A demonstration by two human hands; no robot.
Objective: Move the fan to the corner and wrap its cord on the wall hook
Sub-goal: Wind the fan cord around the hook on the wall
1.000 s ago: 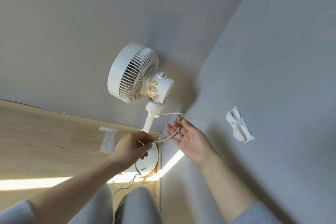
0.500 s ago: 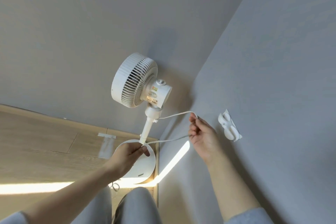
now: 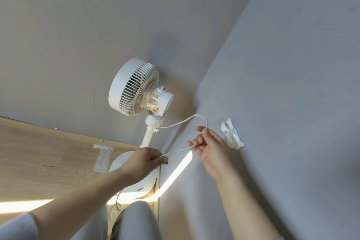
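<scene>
A white pedestal fan (image 3: 136,89) stands in the room's corner, its round base (image 3: 136,185) on the wood floor. Its thin white cord (image 3: 181,122) leaves the stem, arcs up to the right and bends down into my right hand (image 3: 209,145), which pinches the loop just left of the white wall hook (image 3: 231,136). From there the cord runs down-left to my left hand (image 3: 145,160), which pinches it above the base. More slack cord (image 3: 115,210) lies on the floor by my knees.
Grey walls meet in the corner behind the fan. A wood baseboard (image 3: 68,134) runs along the left wall, with a strip of tape (image 3: 102,156) on the floor. Sunlight crosses the floor. My grey-trousered knees (image 3: 134,222) are at the bottom edge.
My right hand has closed on the cord and lifted its loop up and right, close to the hook. The left hand stays pinching the cord over the base; the stretch between hands is tauter.
</scene>
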